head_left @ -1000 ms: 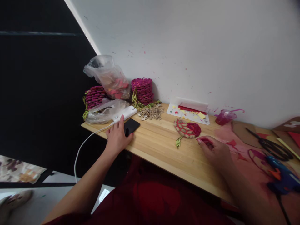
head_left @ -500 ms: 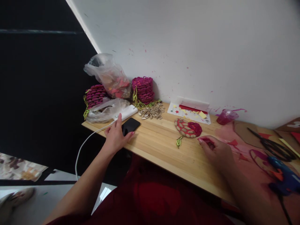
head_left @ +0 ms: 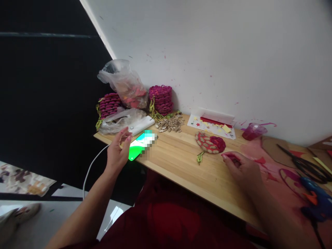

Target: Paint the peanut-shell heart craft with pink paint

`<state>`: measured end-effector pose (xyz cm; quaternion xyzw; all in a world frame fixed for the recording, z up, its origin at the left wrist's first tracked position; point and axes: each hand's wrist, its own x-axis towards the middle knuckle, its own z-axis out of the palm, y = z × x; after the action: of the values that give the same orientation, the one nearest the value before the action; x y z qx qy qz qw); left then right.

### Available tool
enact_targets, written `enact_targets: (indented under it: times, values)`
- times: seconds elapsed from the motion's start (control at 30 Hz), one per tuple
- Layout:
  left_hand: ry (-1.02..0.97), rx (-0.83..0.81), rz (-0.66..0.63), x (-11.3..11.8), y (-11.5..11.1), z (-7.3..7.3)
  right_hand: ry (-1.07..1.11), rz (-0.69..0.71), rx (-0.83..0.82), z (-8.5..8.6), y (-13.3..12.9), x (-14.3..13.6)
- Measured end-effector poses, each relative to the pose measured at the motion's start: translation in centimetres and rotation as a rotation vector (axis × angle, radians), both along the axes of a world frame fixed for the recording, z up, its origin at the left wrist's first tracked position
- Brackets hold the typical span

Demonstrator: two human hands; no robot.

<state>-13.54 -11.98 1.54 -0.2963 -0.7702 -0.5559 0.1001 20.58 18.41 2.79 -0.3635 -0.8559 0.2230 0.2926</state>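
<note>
My left hand [head_left: 119, 152] is raised at the table's front left edge, beside a phone [head_left: 141, 143] with a lit screen. Its fingers are apart and hold nothing. My right hand [head_left: 240, 169] rests on the table with its fingers curled together; dark red bits show in its palm, too small to name. Left of that hand lies a round red piece [head_left: 207, 142] covered with pale seeds and a dark red patch, and a green yarn tassel [head_left: 199, 157] hangs from it. Loose seeds [head_left: 169, 123] are piled behind the phone.
Purple braided stacks [head_left: 161, 100] and plastic bags [head_left: 124, 83] stand at the back left, near a white power strip [head_left: 142, 125]. A white sheet [head_left: 211, 126] with small stars lies by the wall. Rightward are a pink cup [head_left: 254, 131], scissors [head_left: 308, 166] and a blue glue gun [head_left: 319, 200].
The phone screen has lit up. My left hand has drawn back left from the phone and turned. My right hand has kept its pose, and the view has shifted slightly.
</note>
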Motion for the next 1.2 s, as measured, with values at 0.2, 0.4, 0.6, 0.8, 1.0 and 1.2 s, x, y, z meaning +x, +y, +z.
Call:
enact_targets:
  times: [0.2, 0.4, 0.6, 0.8, 1.0, 1.2]
  values:
    - [0.255, -0.226, 0.034, 0.5, -1.0, 0.5, 0.004, -0.029, -0.010, -0.4, 0.2, 0.0]
    - [0.485, -0.566, 0.087, 3.3, -1.3, 0.6, 0.033, -0.034, -0.072, -1.2, 0.7, 0.3]
    - [0.508, -0.769, 0.064, 8.1, -0.4, -0.1, 0.061, -0.033, -0.077, -1.5, 0.9, 0.6]
    - [0.474, -0.747, 0.030, 7.6, 1.1, -0.3, 0.077, -0.028, -0.064, -1.5, 0.8, 0.5]
    - [0.550, -0.462, -0.301, 7.6, 4.5, 0.0, 0.062, -0.030, -0.069, -1.1, 0.8, 0.4]
    - [0.620, -0.366, -0.421, 8.1, 4.7, 0.2, 0.034, -0.035, -0.031, -0.6, 0.7, 0.5]
